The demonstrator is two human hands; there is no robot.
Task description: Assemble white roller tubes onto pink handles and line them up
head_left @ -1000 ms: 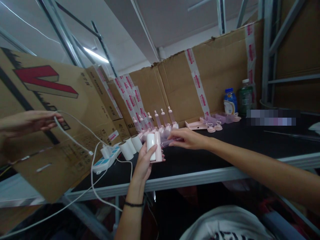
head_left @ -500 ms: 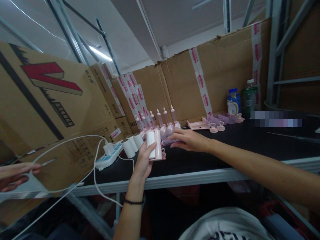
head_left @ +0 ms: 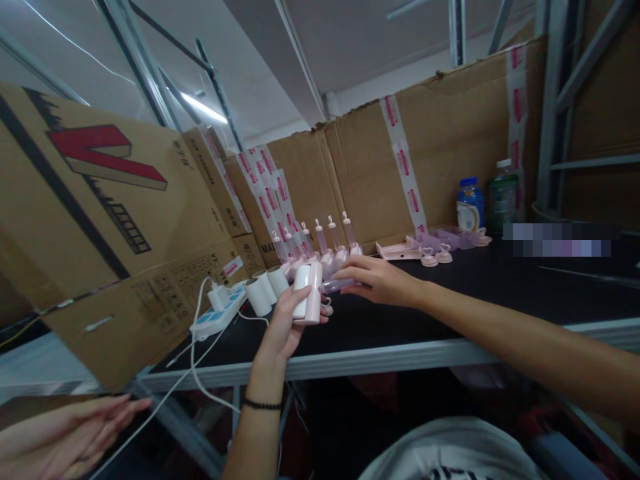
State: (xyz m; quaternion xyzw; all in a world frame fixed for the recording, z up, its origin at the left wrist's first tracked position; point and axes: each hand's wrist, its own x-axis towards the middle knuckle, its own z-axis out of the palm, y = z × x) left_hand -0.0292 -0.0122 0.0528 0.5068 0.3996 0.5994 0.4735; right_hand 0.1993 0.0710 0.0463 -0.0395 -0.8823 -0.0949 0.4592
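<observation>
My left hand [head_left: 283, 327] grips a pale pink plastic holder with a white roll [head_left: 303, 291] set along one side. The thumb lies across its front, and a small pink ring-shaped end shows at the lower right. My right hand [head_left: 373, 279] pinches a translucent purple tube-like piece [head_left: 335, 286] against the holder's right side; the fingers partly cover it. Behind both hands, a row of upright translucent pink pieces with looped tops [head_left: 320, 233] stands on the black tabletop. Left of the holder are several white rolls [head_left: 257, 297].
A white power strip [head_left: 219, 319] with white cables lies at the left. Pink and purple parts [head_left: 440, 240], a blue-capped bottle [head_left: 470, 203] and a green bottle [head_left: 503, 193] stand along the cardboard wall [head_left: 360, 173]. Another person's hand [head_left: 75, 433] is at the lower left.
The other person's hand has dropped lower and moved right, and the cable it held now hangs lower. My hands keep nearly the same place; the purple piece is angled slightly more upward toward the right.
</observation>
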